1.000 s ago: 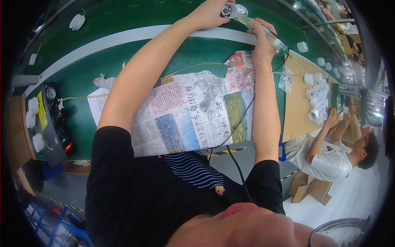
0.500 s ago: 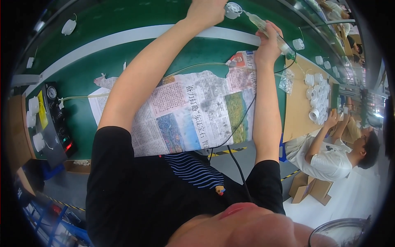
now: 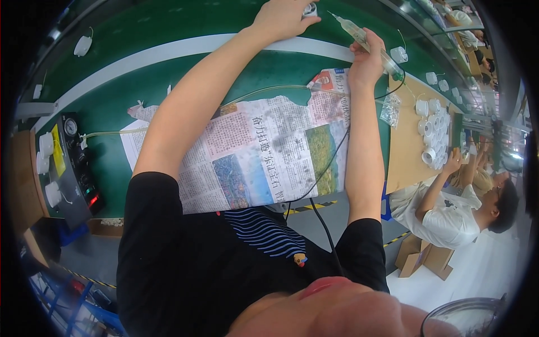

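Note:
At the top, my left hand (image 3: 285, 18) curls its thumb and fingers round a small white round plastic housing (image 3: 310, 9) on the green conveyor belt (image 3: 185, 25). The hand hides much of this part. My right hand (image 3: 368, 62) is closed round a clear glue-dispensing syringe (image 3: 355, 32) with a green end. Its thin tip points up and to the left, a little apart from the housing. A dark cord or tube runs down from the syringe's end.
Newspaper sheets (image 3: 269, 146) cover the green bench. A black dispenser box (image 3: 76, 163) with gauge stands left, joined to a clear hose (image 3: 264, 90). Right are a cardboard sheet (image 3: 410, 157) with several white housings (image 3: 431, 137), a bag of small parts (image 3: 390, 109) and a seated co-worker (image 3: 443, 208).
My left hand has closed round the housing, covering more of it, and the syringe tip stands farther from it. Other white housings on the belt have shifted left.

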Demonstrator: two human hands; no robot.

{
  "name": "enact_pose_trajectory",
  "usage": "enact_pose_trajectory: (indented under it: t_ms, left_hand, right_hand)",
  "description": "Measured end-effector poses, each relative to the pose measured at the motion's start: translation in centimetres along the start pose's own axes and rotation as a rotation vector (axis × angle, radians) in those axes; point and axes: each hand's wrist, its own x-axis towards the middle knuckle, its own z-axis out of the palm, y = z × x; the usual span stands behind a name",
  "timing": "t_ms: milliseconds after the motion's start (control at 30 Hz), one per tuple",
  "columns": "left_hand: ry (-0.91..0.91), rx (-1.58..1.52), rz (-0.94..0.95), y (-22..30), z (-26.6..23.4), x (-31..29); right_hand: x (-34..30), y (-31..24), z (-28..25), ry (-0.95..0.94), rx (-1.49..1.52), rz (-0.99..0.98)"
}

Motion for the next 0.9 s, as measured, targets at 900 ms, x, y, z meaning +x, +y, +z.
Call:
enact_pose_trajectory:
  t_ms: [900]
  left_hand:
    - [-0.091,-0.116,0.000,-1.0,0.1,0.1]
  right_hand:
    - [0.2,0.2,0.0,-0.019,0.019,0.027]
